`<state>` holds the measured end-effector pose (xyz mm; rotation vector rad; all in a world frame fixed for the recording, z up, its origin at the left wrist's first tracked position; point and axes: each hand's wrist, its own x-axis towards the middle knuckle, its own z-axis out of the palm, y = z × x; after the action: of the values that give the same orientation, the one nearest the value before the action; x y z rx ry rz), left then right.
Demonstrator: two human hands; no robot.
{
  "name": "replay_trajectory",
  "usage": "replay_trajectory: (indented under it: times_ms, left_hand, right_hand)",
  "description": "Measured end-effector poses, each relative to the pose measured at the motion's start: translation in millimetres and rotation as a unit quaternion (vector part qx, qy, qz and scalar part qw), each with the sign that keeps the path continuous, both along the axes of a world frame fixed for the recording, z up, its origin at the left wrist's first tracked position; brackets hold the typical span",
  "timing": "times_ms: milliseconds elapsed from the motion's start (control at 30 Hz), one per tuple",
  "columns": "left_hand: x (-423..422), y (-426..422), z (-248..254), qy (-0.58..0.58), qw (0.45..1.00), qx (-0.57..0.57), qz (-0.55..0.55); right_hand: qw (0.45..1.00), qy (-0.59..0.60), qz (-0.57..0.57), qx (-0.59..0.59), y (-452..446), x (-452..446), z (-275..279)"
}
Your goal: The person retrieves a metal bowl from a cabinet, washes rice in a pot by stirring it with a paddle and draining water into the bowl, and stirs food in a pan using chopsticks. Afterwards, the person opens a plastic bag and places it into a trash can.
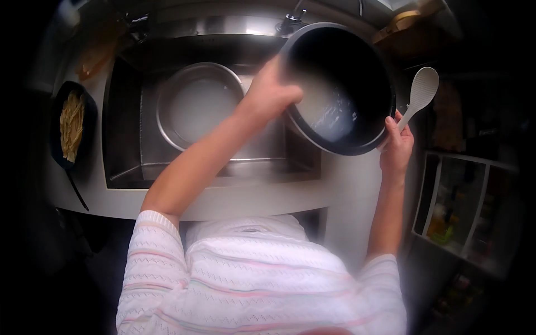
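Note:
A dark rice cooker inner pot (363,72) is held up over the right end of the sink, tilted to the left. Cloudy whitish water (335,114) lies in its lower left side; whether grains are in it I cannot tell. Closed over the pot's left rim, thumb inside, is my left hand (273,92). My right hand (397,145) grips the right rim and also holds a white rice paddle (424,88), its head pointing up. Below and to the left, a round steel bowl (162,120) with milky liquid (201,111) stands in the sink.
The steel sink (223,170) is set into a pale counter (223,207). A faucet (291,22) rises behind it. On the left stands a dark pan (89,111) of pale strips (71,127). To the lower right is a shelf rack (455,201) with bottles.

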<state>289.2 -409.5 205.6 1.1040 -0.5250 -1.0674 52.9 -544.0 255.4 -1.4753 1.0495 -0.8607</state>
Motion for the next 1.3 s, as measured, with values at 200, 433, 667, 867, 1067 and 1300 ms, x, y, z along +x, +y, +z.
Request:
replay_trajectory:
  times_ms: [200, 433, 667, 867, 1067, 1300]
  left_hand:
    - [-19, -78, -31, -0.084, 0.996, -0.012, -0.025]
    - [-30, -122, -44, -0.095, 0.994, -0.008, -0.058]
    - [-28, -108, -39, -0.172, 0.977, 0.027, -0.122]
    - [-28, -13, -67, -0.140, 0.989, 0.015, -0.046]
    - [-28, 195, -77, -0.250, 0.872, 0.152, -0.393]
    - [-21, 349, -45, -0.161, 0.787, 0.342, -0.487]
  right_hand:
    - [0.998, -0.021, -0.054, 0.024, -48, -34, -41]
    - [0.998, -0.014, -0.053, 0.036, -80, -53, -66]
    - [0.922, 0.358, 0.054, -0.137, -95, -78, -26]
    - [0.682, 0.619, 0.173, -0.348, -74, -16, 17]
    - [0.570, 0.708, 0.252, -0.332, -72, 33, -4]
    - [0.564, 0.729, 0.279, -0.270, -59, 43, 1]
